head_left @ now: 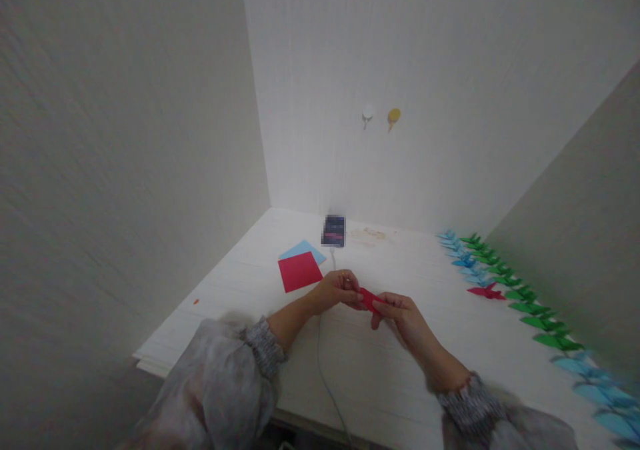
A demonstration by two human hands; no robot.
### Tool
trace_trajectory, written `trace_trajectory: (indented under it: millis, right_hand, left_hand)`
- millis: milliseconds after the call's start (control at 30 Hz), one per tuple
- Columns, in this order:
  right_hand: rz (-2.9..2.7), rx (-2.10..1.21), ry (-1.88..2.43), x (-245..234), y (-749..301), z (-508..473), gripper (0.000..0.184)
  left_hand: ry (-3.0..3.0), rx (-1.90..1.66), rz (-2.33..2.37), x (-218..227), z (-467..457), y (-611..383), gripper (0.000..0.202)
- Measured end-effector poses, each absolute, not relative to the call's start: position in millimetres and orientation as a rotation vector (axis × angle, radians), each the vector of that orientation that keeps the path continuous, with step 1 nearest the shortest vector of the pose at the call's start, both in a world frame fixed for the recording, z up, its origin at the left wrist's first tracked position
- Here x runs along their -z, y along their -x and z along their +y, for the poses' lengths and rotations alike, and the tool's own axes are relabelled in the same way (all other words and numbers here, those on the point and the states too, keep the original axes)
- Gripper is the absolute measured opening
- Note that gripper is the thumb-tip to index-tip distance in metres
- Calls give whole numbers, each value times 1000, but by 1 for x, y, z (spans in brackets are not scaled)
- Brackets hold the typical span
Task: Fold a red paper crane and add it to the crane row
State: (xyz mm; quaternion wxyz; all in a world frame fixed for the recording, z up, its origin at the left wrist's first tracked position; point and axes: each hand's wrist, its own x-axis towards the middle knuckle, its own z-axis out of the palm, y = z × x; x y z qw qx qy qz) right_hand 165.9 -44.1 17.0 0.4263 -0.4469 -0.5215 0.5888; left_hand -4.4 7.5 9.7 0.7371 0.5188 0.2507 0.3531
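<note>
Between my two hands, above the white table, is a small folded piece of red paper. My left hand pinches its left end, with a ring showing on one finger. The right end is gripped by the thumb and fingers of my right hand. My fingers cover both ends of the paper, so its full shape is hidden. Left of my left hand, a flat red paper sheet lies partly over a light blue paper sheet.
A phone with a blurred screen stands near the back wall. Its cable runs under my left wrist to the front edge. Folded green paper cranes, blue cranes and one red crane line the right side. Two hooks hang on the wall.
</note>
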Motion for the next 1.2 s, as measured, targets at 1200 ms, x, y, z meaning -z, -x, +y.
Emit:
trace_trajectory:
  millis: [1200]
  right_hand:
    - [-1467,-1385,1172,-9,-165,-40,26]
  left_hand:
    - [-1233,-748,620,-4,9,1,39]
